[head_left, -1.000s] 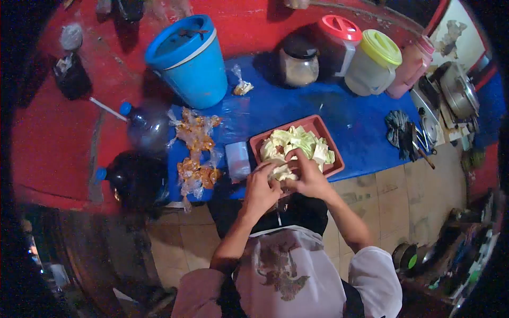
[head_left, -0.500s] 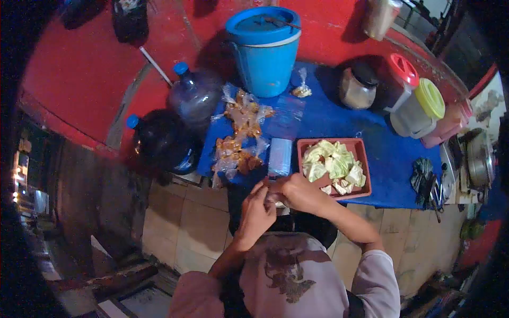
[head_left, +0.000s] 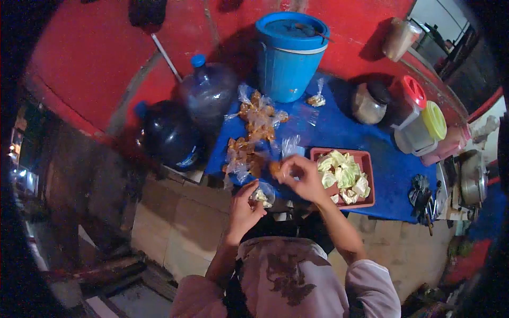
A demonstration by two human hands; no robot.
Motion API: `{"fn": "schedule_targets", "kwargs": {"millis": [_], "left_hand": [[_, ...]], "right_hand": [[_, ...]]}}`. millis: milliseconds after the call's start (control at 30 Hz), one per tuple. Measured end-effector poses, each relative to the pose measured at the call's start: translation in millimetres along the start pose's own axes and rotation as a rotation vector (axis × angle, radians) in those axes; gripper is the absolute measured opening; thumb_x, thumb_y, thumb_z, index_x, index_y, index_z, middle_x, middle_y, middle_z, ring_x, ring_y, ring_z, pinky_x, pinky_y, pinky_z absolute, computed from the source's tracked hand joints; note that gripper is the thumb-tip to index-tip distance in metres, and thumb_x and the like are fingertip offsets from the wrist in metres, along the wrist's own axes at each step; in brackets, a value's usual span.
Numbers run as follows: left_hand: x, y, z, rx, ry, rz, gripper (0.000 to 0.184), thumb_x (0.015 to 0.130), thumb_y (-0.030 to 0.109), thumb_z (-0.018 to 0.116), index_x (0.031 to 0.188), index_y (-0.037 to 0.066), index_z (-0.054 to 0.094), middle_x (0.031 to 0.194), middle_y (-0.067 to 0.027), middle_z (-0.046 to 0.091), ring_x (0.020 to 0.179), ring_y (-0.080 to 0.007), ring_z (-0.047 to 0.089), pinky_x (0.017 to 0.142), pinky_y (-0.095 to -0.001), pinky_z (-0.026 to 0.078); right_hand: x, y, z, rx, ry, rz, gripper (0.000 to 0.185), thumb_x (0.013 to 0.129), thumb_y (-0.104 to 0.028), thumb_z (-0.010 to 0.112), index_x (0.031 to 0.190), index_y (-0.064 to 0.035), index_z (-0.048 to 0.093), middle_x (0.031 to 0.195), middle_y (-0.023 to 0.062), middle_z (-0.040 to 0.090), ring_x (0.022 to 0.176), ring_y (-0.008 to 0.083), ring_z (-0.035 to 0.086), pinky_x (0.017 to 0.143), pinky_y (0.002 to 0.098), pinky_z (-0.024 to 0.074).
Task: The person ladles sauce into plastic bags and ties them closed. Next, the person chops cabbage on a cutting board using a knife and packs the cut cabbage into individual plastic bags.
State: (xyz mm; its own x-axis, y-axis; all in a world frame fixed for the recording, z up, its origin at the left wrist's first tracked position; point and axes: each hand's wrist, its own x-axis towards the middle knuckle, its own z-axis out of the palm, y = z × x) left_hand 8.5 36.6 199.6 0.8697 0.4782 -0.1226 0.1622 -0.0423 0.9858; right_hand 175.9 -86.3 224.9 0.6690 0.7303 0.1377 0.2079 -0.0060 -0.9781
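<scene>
My left hand [head_left: 245,213] is closed on a small clear plastic bag [head_left: 263,196] with pale cabbage pieces inside, held low at the table's front edge. Just above and to the right, my right hand [head_left: 302,179] pinches a small bag of orange-brown sauce [head_left: 275,169], blurred by motion. Left of it lies a pile of similar knotted sauce bags [head_left: 245,153]. Behind my right hand, clear plastic bags [head_left: 291,146] are partly hidden. A reddish tray [head_left: 370,183] to the right holds cut cabbage [head_left: 342,172].
On the blue table [head_left: 366,142] stand a blue lidded bucket [head_left: 291,66], a dark-lidded jar [head_left: 369,103], and pitchers with red [head_left: 412,93] and yellow [head_left: 435,121] lids. A small knotted bag [head_left: 316,99] lies by the bucket. Large water bottles [head_left: 208,93] stand left; a pot [head_left: 473,177] sits right.
My hands were together at the table edge and have moved apart. The right one now has a sauce bag, while the left keeps the cabbage bag. The view has shifted slightly.
</scene>
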Motion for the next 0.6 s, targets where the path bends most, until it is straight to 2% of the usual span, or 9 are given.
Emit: {"fn": "schedule_targets", "kwargs": {"millis": [100, 200, 333, 367, 400, 467, 500, 533, 600], "left_hand": [[7, 10, 18, -0.006, -0.090, 0.004, 0.048, 0.074, -0.007, 0.053, 0.122, -0.007, 0.051, 0.132, -0.0162, 0.050, 0.073, -0.0198, 0.068, 0.058, -0.0255, 0.053], [6, 26, 43, 0.293, -0.152, 0.362, 0.044, 0.073, -0.006, 0.053, 0.118, -0.007, 0.054, 0.133, -0.0191, 0.050, 0.083, -0.0196, 0.067, 0.064, -0.0270, 0.052], [3, 61, 48, 0.297, -0.247, 0.486, 0.044, 0.073, -0.008, 0.056, 0.117, -0.002, 0.059, 0.136, -0.0174, 0.047, 0.101, -0.0225, 0.063, 0.065, -0.0281, 0.055], [0, 76, 42, 0.195, -0.298, 0.505, 0.040, 0.074, -0.008, 0.056, 0.113, -0.002, 0.061, 0.135, -0.0187, 0.047, 0.102, -0.0233, 0.063, 0.065, -0.0283, 0.054], [-1, 84, 37, 0.209, -0.209, 0.659, 0.030, 0.076, -0.003, 0.059, 0.105, -0.004, 0.061, 0.127, -0.0194, 0.054, 0.068, -0.0119, 0.064, 0.059, -0.0239, 0.051], [-2, 89, 28, 0.060, -0.146, 0.656, 0.023, 0.080, -0.003, 0.058, 0.103, -0.004, 0.061, 0.122, -0.0170, 0.057, 0.063, -0.0100, 0.062, 0.055, -0.0210, 0.050], [0, 84, 29, -0.047, -0.133, 0.498, 0.021, 0.082, -0.003, 0.057, 0.103, -0.004, 0.061, 0.119, -0.0159, 0.058, 0.063, -0.0100, 0.062, 0.054, -0.0202, 0.049], [4, 77, 33, -0.151, -0.124, 0.336, 0.019, 0.084, -0.002, 0.056, 0.103, -0.004, 0.061, 0.116, -0.0148, 0.059, 0.064, -0.0101, 0.062, 0.053, -0.0195, 0.048], [14, 67, 45, -0.087, -0.131, 0.304, 0.020, 0.086, -0.002, 0.056, 0.105, -0.004, 0.060, 0.109, -0.0136, 0.062, 0.063, -0.0098, 0.062, 0.054, -0.0196, 0.047]], "right_hand": [[-28, -31, -10, -0.431, -0.326, -0.257, 0.021, 0.072, 0.003, 0.066, 0.092, -0.0036, 0.063, 0.096, 0.0117, 0.065, 0.080, 0.0289, 0.065, 0.070, 0.0362, 0.0520], [-45, -17, -7, -1.021, -0.663, -0.169, 0.020, 0.076, -0.008, 0.059, 0.095, -0.0089, 0.065, 0.092, 0.0117, 0.064, 0.081, 0.0306, 0.065, 0.065, 0.0413, 0.0519], [-49, -23, -44, -1.134, -0.679, -0.112, 0.039, 0.072, -0.007, 0.062, 0.111, -0.0058, 0.060, 0.097, 0.0172, 0.065, 0.077, 0.0310, 0.067, 0.065, 0.0439, 0.0530], [-52, -52, -62, -1.025, -0.643, -0.067, 0.042, 0.071, -0.004, 0.064, 0.112, -0.0060, 0.059, 0.098, 0.0163, 0.065, 0.078, 0.0303, 0.067, 0.068, 0.0429, 0.0530], [-52, -70, -81, -0.696, -0.597, -0.173, 0.041, 0.075, -0.006, 0.066, 0.116, -0.0071, 0.057, 0.104, 0.0131, 0.064, 0.084, 0.0287, 0.067, 0.073, 0.0403, 0.0522], [-54, -70, -118, -0.221, -0.791, -0.123, 0.039, 0.082, -0.013, 0.066, 0.119, -0.0088, 0.056, 0.111, 0.0089, 0.063, 0.092, 0.0275, 0.065, 0.076, 0.0382, 0.0509], [-59, -60, -131, -0.111, -0.715, -0.143, 0.038, 0.085, -0.020, 0.066, 0.121, -0.0106, 0.056, 0.113, 0.0080, 0.062, 0.088, 0.0251, 0.065, 0.074, 0.0361, 0.0505], [-60, -70, -134, -0.311, -0.572, -0.135, 0.040, 0.080, -0.013, 0.069, 0.118, -0.0090, 0.057, 0.110, 0.0108, 0.063, 0.088, 0.0284, 0.065, 0.077, 0.0360, 0.0506], [-68, -64, -134, -1.235, -0.269, 0.312, 0.040, 0.076, -0.012, 0.068, 0.115, -0.0089, 0.060, 0.106, 0.0147, 0.065, 0.088, 0.0337, 0.065, 0.078, 0.0390, 0.0507]]}}
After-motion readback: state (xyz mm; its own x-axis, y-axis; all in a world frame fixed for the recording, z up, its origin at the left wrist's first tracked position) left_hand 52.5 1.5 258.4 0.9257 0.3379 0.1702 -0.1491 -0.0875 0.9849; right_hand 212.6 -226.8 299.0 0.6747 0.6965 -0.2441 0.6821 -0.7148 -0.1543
